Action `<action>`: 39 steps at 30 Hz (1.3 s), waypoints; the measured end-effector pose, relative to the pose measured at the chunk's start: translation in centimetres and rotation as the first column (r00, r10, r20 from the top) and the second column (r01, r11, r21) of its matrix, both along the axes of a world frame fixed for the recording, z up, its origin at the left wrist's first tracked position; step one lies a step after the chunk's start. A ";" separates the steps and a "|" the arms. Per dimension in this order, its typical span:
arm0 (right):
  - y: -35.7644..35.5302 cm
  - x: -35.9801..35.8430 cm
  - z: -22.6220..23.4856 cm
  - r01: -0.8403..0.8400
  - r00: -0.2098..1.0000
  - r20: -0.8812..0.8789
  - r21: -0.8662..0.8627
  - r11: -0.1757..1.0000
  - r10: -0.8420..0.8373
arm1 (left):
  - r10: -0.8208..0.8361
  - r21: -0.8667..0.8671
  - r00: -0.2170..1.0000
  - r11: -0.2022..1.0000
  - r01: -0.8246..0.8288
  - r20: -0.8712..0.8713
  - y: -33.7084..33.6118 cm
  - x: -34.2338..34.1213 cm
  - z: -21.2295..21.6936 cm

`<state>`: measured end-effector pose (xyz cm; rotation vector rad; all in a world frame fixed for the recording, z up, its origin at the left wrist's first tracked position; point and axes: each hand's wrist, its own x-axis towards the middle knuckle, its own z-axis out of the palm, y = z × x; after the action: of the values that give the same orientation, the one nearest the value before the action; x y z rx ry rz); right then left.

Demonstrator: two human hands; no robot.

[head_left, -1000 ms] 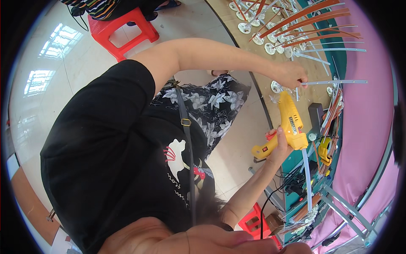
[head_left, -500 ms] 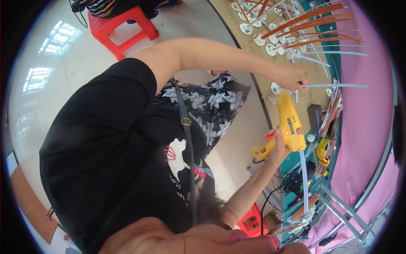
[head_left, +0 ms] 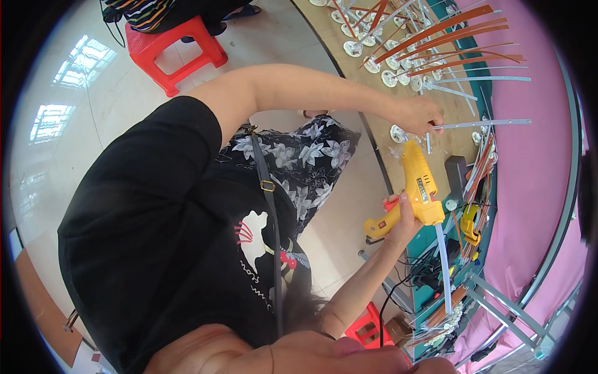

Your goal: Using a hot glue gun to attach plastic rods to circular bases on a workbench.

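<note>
My right hand (head_left: 402,218) grips the handle of a yellow hot-glue gun (head_left: 420,181), with a clear glue stick (head_left: 444,262) sticking out of its rear. The gun's nozzle points at a small white round disc (head_left: 398,133) on the brown tabletop (head_left: 380,100). My left hand (head_left: 423,115) reaches across to that same spot. It pinches the near end of a thin white strip (head_left: 483,123) that lies on the table just beside the disc. My black shirt and flowered skirt fill the middle of the view.
Several white discs with orange and white strips (head_left: 436,43) lie farther along the table. A black box (head_left: 458,171) and a yellow tool (head_left: 470,224) sit near the gun, with cables below. A pink cloth (head_left: 536,187) backs the table. Someone sits on a red stool (head_left: 174,47).
</note>
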<state>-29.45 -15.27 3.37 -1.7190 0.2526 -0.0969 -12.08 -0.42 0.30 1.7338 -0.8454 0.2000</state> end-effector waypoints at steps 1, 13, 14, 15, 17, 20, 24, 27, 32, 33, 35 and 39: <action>0.0 -0.2 0.0 0.002 1.000 0.001 -0.001 1.000 -0.002 | -0.002 -0.001 1.000 1.000 0.002 0.001 0.0 0.0 0.0; -0.2 0.3 0.1 -0.032 0.998 -0.056 -0.005 0.999 0.032 | -0.011 -0.007 1.000 1.000 0.011 -0.007 0.3 -0.2 0.4; 0.0 0.2 0.3 -0.027 0.999 -0.042 0.010 1.000 0.027 | -0.013 -0.006 1.000 1.000 0.012 -0.007 0.3 -0.3 0.3; 0.2 0.2 0.3 -0.021 0.999 -0.029 0.025 0.999 0.022 | -0.013 -0.004 1.000 1.000 0.013 -0.007 0.3 -0.3 0.1; 0.0 0.5 0.2 -0.009 0.999 -0.037 0.031 0.999 0.010 | 0.001 -0.017 1.000 1.000 -0.001 0.009 0.3 -0.1 -0.1; -0.3 0.1 0.1 0.001 1.000 -0.018 0.040 0.999 -0.001 | 0.006 -0.010 1.000 1.000 -0.006 0.016 0.3 0.0 0.3; -0.3 -0.5 -0.1 -0.005 0.999 0.051 0.077 0.997 0.001 | -0.008 -0.008 1.000 1.000 0.008 0.004 0.0 -0.1 0.4; 0.0 0.2 -0.2 -0.041 0.999 0.015 0.056 0.998 0.040 | -0.005 -0.019 1.000 1.000 0.005 -0.005 0.4 0.1 -0.1; -0.4 0.4 -0.5 -0.018 1.000 -0.004 0.105 0.994 0.018 | 0.001 0.006 1.000 1.000 -0.001 -0.022 0.9 -0.2 0.0; -0.9 -0.1 -0.6 0.022 0.999 0.023 0.119 0.993 -0.024 | -0.017 0.006 1.000 1.000 0.017 -0.021 0.4 -0.3 0.2; -2.0 -0.9 -0.8 0.009 0.999 0.038 0.159 0.987 -0.015 | -0.019 0.011 1.000 1.000 0.019 -0.010 0.2 -0.4 0.6; -4.2 -1.1 -1.7 -0.036 0.997 0.074 0.377 0.926 0.009 | 0.013 -0.013 1.000 1.000 -0.013 -0.009 1.0 -0.2 0.5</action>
<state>-30.54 -19.49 1.63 -1.3305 0.1848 -0.0856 -12.24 0.56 0.81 1.7274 -0.8251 0.2057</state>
